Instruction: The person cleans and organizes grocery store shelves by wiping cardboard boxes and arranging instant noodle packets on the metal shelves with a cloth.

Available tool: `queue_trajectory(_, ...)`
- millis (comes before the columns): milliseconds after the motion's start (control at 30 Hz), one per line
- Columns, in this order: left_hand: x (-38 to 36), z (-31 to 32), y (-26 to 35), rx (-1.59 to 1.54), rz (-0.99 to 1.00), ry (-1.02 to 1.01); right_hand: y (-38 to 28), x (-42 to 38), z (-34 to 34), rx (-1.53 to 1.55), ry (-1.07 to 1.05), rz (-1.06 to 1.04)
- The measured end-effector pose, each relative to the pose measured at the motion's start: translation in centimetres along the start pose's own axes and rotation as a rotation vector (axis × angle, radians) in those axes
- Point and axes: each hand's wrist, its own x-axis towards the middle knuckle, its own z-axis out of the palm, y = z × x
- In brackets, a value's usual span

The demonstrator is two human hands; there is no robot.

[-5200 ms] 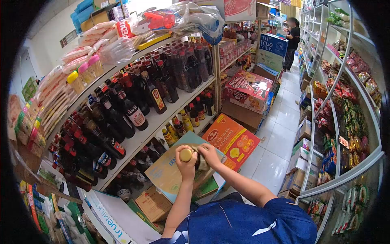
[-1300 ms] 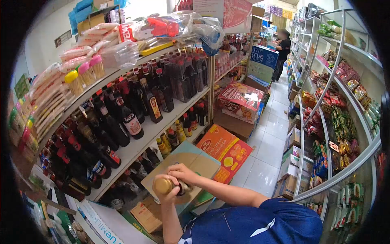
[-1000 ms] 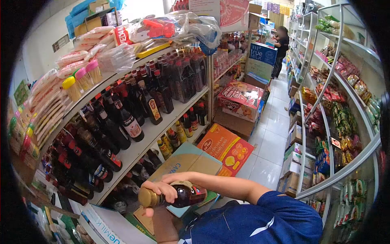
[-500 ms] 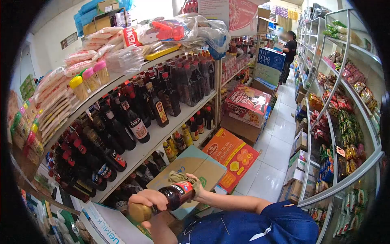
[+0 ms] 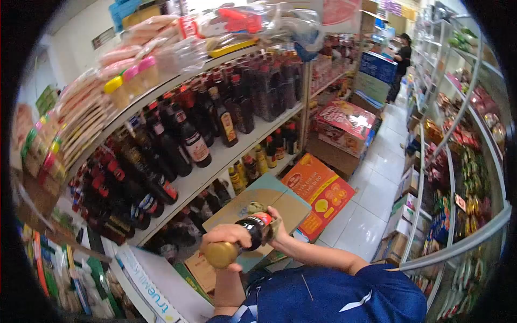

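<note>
A dark sauce bottle [image 5: 251,230] with a gold cap [image 5: 219,254] and a red label lies tilted between my two hands. My left hand [image 5: 228,237] is wrapped round the neck end, just behind the cap. At the base end, my right hand [image 5: 277,227] holds a greenish-brown cloth [image 5: 257,207] against the bottle. Beneath the hands is a cardboard box [image 5: 285,206] with a light blue top edge. Rows of dark sauce bottles [image 5: 195,141] stand on the shelf in front.
An orange carton [image 5: 319,195] and a red-and-white carton [image 5: 346,123] sit beside the shelving. A white milk box [image 5: 151,285] is at the lower left. Packets fill the right-hand shelves [image 5: 449,161]. Another person [image 5: 402,62] stands far down the tiled aisle [image 5: 371,185].
The bottle and both hands have moved right and a little up at the cap end, which now points more towards me. The whole view has shifted, with the shelves further right.
</note>
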Motion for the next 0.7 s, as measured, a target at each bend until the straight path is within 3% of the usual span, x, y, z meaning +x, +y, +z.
queue_trajectory(33,-0.3,-0.1,-0.2,0.106,0.013,-0.054,0.3,0.8,-0.4,-0.085,0.127,-0.052)
queue_trajectory(133,-0.7,0.1,-0.4,0.359,-0.019,-0.034,-0.4,2.0,-1.6,-0.188,-0.039,0.044)
queue_trajectory(167,0.0,-0.2,-0.6,0.281,-0.03,-0.052,-0.7,2.1,-1.9,-0.224,-0.042,0.051)
queue_trajectory(233,0.9,-1.0,-1.0,0.185,-0.023,0.005,-1.3,2.0,-1.9,-0.426,0.175,-0.098)
queue_trajectory(267,1.2,-1.5,-1.1,0.186,-0.044,0.072,-1.9,0.9,-2.0,-0.644,0.172,-0.114)
queue_trajectory(300,1.6,-1.9,-1.4,0.181,-0.061,0.137,-2.0,1.5,-3.7,-0.652,0.163,-0.104)
queue_trajectory(367,2.3,-3.7,-2.6,0.329,-0.049,0.299,-1.3,3.1,-8.0,-1.563,0.014,-0.478)
queue_trajectory(400,3.8,-4.0,-2.6,0.404,-0.016,0.345,-1.4,3.0,-9.0,-1.57,0.002,-0.47)
queue_trajectory(467,5.8,-5.7,-2.8,0.491,-0.023,0.417,-1.4,3.1,-10.5,-2.117,-0.189,-0.779)
queue_trajectory(600,9.1,-9.3,-3.2,0.654,-0.069,0.582,-1.8,2.6,-10.8,-2.131,-0.256,-0.873)
queue_trajectory(700,10.3,-11.9,-4.9,0.766,-0.033,0.594,-1.8,2.6,-10.5,-2.2,-0.211,-0.759)
